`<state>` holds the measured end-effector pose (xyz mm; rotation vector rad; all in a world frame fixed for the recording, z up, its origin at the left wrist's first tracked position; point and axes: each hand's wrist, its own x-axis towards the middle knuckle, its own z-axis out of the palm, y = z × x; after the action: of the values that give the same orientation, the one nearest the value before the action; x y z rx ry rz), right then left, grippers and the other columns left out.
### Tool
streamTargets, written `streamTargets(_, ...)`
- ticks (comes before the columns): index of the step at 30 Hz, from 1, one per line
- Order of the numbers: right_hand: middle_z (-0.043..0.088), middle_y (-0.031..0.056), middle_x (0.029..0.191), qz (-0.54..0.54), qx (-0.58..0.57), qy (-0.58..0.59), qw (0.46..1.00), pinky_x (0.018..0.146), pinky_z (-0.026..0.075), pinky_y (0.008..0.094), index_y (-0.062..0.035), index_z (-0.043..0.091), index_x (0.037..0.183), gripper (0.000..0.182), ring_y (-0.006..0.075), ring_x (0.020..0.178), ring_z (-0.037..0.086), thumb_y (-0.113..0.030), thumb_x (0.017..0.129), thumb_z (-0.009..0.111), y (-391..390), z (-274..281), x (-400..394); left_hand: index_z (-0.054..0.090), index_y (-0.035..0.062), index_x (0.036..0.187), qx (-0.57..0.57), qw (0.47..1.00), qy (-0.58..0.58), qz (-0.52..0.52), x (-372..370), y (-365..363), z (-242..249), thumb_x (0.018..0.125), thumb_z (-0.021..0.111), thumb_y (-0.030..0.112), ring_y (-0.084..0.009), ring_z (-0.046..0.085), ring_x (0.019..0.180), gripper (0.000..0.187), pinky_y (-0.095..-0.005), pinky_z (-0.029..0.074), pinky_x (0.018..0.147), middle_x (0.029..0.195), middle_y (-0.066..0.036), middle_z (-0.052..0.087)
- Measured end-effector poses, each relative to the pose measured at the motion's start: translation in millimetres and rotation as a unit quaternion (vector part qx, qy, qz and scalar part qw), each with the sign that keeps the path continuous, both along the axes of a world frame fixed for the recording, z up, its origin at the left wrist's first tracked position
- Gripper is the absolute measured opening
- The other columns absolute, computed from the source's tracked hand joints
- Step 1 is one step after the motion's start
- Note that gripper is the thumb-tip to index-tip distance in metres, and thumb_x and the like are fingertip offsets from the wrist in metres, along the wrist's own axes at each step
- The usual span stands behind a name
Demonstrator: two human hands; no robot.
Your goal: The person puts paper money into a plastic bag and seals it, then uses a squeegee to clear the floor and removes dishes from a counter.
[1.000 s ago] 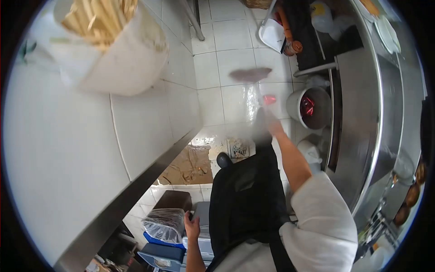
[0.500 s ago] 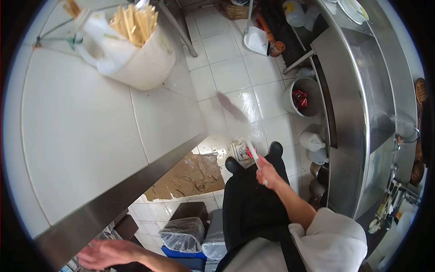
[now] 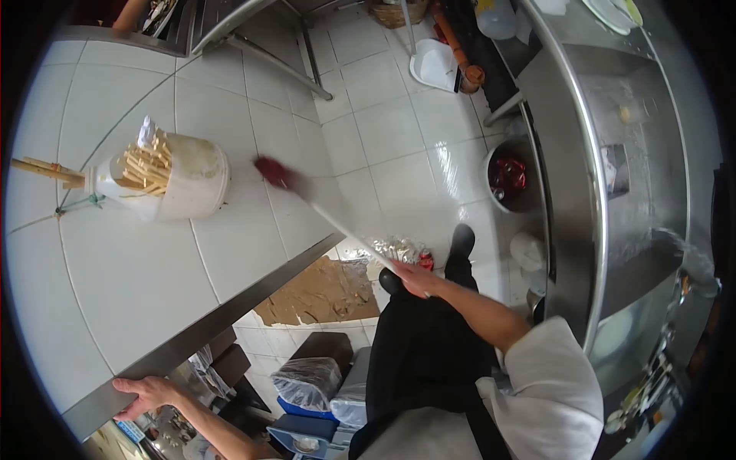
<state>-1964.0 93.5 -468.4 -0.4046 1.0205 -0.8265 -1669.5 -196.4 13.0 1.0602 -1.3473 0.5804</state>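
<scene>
My right hand (image 3: 418, 279) is closed round the white handle of a broom (image 3: 349, 236). The broom's dark red head (image 3: 280, 175), blurred by motion, is raised in front of the white tiled counter. At the lower left my left hand (image 3: 146, 394) grips the counter's metal edge (image 3: 195, 337), thumb on top and fingers over the side. On the floor by my shoes lie crumpled litter and a red wrapper (image 3: 425, 259). Beside them is a wet, flattened brown cardboard sheet (image 3: 318, 291).
A white container of wooden sticks (image 3: 195, 180) sits on the counter. Bins with plastic liners (image 3: 310, 381) stand below. To the right are a bucket with red items (image 3: 498, 195), white jugs (image 3: 527, 251) and a steel sink (image 3: 594, 230) with running water. A white dustpan (image 3: 435, 65) is farther off.
The broom has swung left and up, from over the floor to the counter's side. My left hand has gone from open in the air to the counter edge. My view has shifted.
</scene>
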Motion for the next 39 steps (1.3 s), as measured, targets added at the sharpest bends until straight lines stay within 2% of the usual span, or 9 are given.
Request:
streamTargets(16, 0.031, -0.0027, 0.047, -0.036, 0.183, -0.347, 0.919, 0.029, 0.03, 0.0241, -0.03, 0.015, 0.153, 0.054, 0.0081, 0.032, 0.034, -0.04, 0.104, 0.034, 25.1, 280.0, -25.5, 0.0, -0.0035, 0.146, 0.075, 0.992, -0.05, 0.09, -14.7, 10.6, 0.3, 0.09, 0.065, 0.041, -0.0375, 0.048, 0.118, 0.096, -0.0451, 0.05, 0.095, 0.136, -0.032, 0.032)
streamTargets(18, 0.032, -0.0025, 0.049, -0.041, 0.261, -0.323, 0.909, 0.031, 0.026, 0.0279, -0.0204, 0.056, 0.095, 0.051, 0.0109, 0.034, 0.03, -0.068, 0.093, 0.038, -15.7, 197.8, 6.7, 0.001, -0.0036, 0.146, 0.066, 0.993, -0.06, 0.078, -12.9, 7.0, 0.6, 0.09, 0.065, 0.042, -0.0373, 0.048, 0.118, 0.096, -0.0447, 0.05, 0.095, 0.136, -0.032, 0.032)
streamTargets(19, 0.036, -0.0023, 0.052, -0.105, 0.226, -0.229, 0.941, 0.035, 0.027, 0.0294, -0.0184, 0.042, 0.072, 0.057, 0.0115, 0.039, 0.035, -0.073, 0.089, 0.04, -53.3, 146.8, 19.6, 0.001, -0.0037, 0.146, 0.064, 0.993, -0.062, 0.074, -12.3, 8.2, -3.3, 0.09, 0.065, 0.042, -0.0371, 0.048, 0.118, 0.096, -0.0445, 0.05, 0.095, 0.137, -0.032, 0.031)
streamTargets(22, 0.042, 0.0029, 0.051, -0.158, 0.173, -0.233, 0.944, 0.039, 0.032, 0.0391, -0.0111, 0.043, 0.067, 0.058, 0.0209, 0.043, 0.044, -0.06, 0.096, 0.034, -162.7, -59.5, 45.5, 0.003, -0.0076, 0.145, 0.07, 0.989, -0.071, 0.113, -17.7, 13.1, -4.0, 0.092, 0.063, 0.04, -0.0371, 0.045, 0.124, 0.093, -0.0434, 0.047, 0.099, 0.139, -0.033, 0.028)
streamTargets(25, 0.042, 0.0025, 0.051, -0.119, 0.177, -0.096, 0.972, 0.04, 0.032, 0.0375, -0.0101, 0.052, 0.083, 0.054, 0.0193, 0.043, 0.044, -0.058, 0.097, 0.034, -95.8, 97.0, -8.1, 0.005, -0.0093, 0.145, 0.015, 0.996, -0.087, 0.033, -2.9, 0.2, -3.9, 0.092, 0.063, 0.042, -0.0363, 0.044, 0.124, 0.094, -0.0432, 0.045, 0.101, 0.139, -0.032, 0.03)
streamTargets(27, 0.032, -0.0032, 0.053, -0.149, 0.251, -0.311, 0.905, 0.034, 0.033, 0.0276, -0.0261, 0.034, 0.147, 0.054, 0.01, 0.037, 0.034, -0.052, 0.099, 0.041, -36.1, 225.9, -39.4, 0.004, -0.0097, 0.144, 0.035, 0.995, -0.064, 0.073, -5.8, 2.8, -7.1, 0.091, 0.063, 0.043, -0.0362, 0.044, 0.124, 0.095, -0.0433, 0.046, 0.1, 0.139, -0.032, 0.03)
streamTargets(30, 0.03, -0.0036, 0.051, -0.035, 0.134, -0.271, 0.953, 0.03, 0.029, 0.025, -0.0347, 0.014, 0.152, 0.057, 0.0076, 0.035, 0.031, -0.052, 0.102, 0.033, -21.8, 317.6, -62.0, 0.006, -0.0088, 0.145, 0.037, 0.992, -0.067, 0.1, 19.2, 3.6, -5.1, 0.091, 0.063, 0.042, -0.0352, 0.044, 0.125, 0.094, -0.0432, 0.046, 0.101, 0.139, -0.03, 0.031)
streamTargets(35, 0.036, -0.0023, 0.051, -0.016, 0.186, -0.199, 0.962, 0.033, 0.029, 0.0307, -0.0222, 0.047, 0.118, 0.053, 0.012, 0.037, 0.033, -0.067, 0.095, 0.032, -150.5, 172.8, -35.4, 0.009, -0.0079, 0.145, 0.004, 0.998, -0.04, 0.05, 4.1, -4.6, -6.5, 0.092, 0.063, 0.041, -0.0341, 0.045, 0.125, 0.09, -0.0433, 0.046, 0.101, 0.139, -0.029, 0.033)
streamTargets(39, 0.049, 0.0024, 0.064, -0.138, 0.059, -0.179, 0.972, 0.043, 0.04, 0.0359, -0.0198, 0.049, 0.101, 0.02, 0.0169, 0.051, 0.049, -0.039, 0.098, 0.046, -275.8, 25.3, -82.0, 0.011, -0.0087, 0.144, 0.004, 0.998, -0.033, 0.044, -7.2, -0.7, -9.7, 0.092, 0.063, 0.041, -0.0343, 0.045, 0.124, 0.089, -0.043, 0.045, 0.101, 0.139, -0.03, 0.033)
